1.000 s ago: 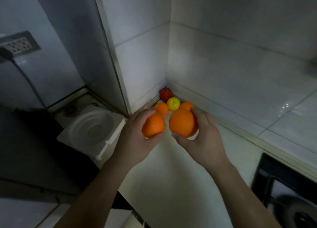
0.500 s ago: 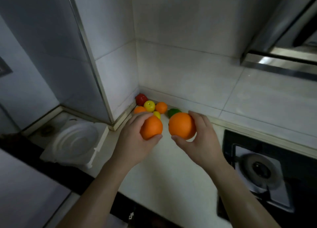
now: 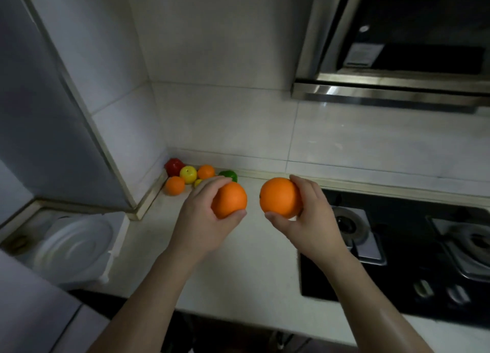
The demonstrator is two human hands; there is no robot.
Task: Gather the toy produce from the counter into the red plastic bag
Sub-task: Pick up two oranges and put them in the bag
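Holding one orange per hand, both above the counter [image 3: 238, 267], mid-frame.
In left hand [image 3: 197, 221]: left orange [image 3: 231, 199], grip curled round it, fingers over the top, thumb under at 6 o'clock.
In right hand [image 3: 314, 221]: right orange [image 3: 278, 196], grip curled round it, fingers behind at 3 o'clock, thumb under at 7 o'clock.
Side by side, near, not touching.

Rest of the toy produce in the counter corner, at 10 o'clock from the left hand, against the tiled wall:
- deepest in the corner, red fruit [image 3: 173, 166]
- just at its 4 o'clock, yellow apple [image 3: 188, 174]
- at 3 o'clock of the apple, rear small orange [image 3: 206, 171]
- at 7 o'clock of the apple, front small orange [image 3: 174, 185]
- at 3 o'clock of the rear one, green fruit [image 3: 229, 175], partly hidden by left fingers
- just below the apple, small yellow bit [image 3: 197, 183], mostly hidden; cannot tell what

At 3 o'clock of the right hand: stove [image 3: 397, 246], set in the counter.
At 1 o'clock, on the wall: hood [image 3: 384, 92].
At 8 o'clock of the left hand: white round dish [image 3: 71, 249], beside the counter edge.
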